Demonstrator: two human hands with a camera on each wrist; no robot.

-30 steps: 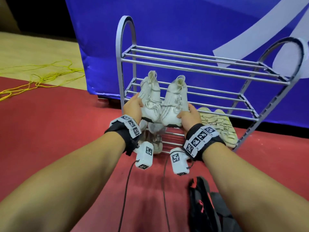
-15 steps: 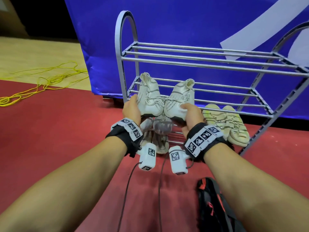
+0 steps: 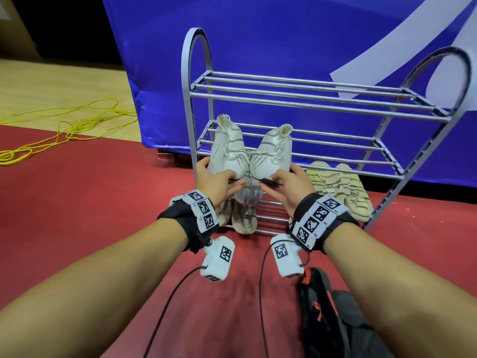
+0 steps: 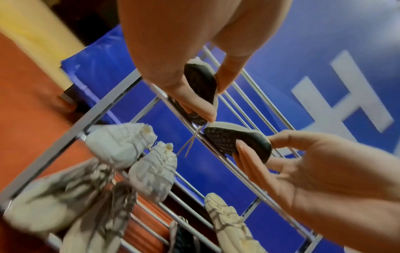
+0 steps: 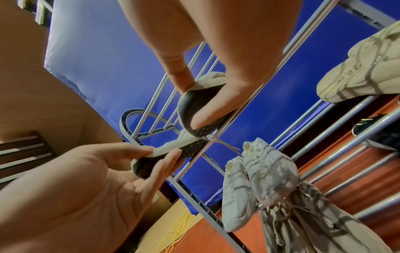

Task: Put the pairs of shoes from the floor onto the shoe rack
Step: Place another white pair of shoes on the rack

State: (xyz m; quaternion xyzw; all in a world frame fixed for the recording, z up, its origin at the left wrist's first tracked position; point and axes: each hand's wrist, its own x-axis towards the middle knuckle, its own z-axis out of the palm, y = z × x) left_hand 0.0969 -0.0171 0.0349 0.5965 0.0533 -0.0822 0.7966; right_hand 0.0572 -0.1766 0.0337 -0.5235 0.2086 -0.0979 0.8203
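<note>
A grey three-tier shoe rack [image 3: 320,98] stands against a blue banner. My left hand [image 3: 219,177] grips the toe of one white knit sneaker [image 3: 227,148]. The toe of its mate [image 3: 271,156] is pinched in my right hand [image 3: 281,179]. Both sneakers point heels-first into the middle tier, their dark soles [image 4: 201,82] [image 5: 194,109] against its front bar. In the left wrist view, the thumb and fingers of my left hand [image 4: 214,102] clamp the sole edge. The right wrist view shows my right hand [image 5: 190,106] doing the same.
On the bottom tier sit a grey-striped pair [image 3: 245,215], a whiter pair [image 4: 138,157] partly hidden in the head view, and a cream pair [image 3: 338,187] at the right. Black shoes [image 3: 333,306] lie on the red floor near my right forearm. Yellow cord [image 3: 64,130] lies far left.
The white pair has tipped from steeply toe-down to flatter, heels going further in over the middle tier. Both hands keep their hold on the toes.
</note>
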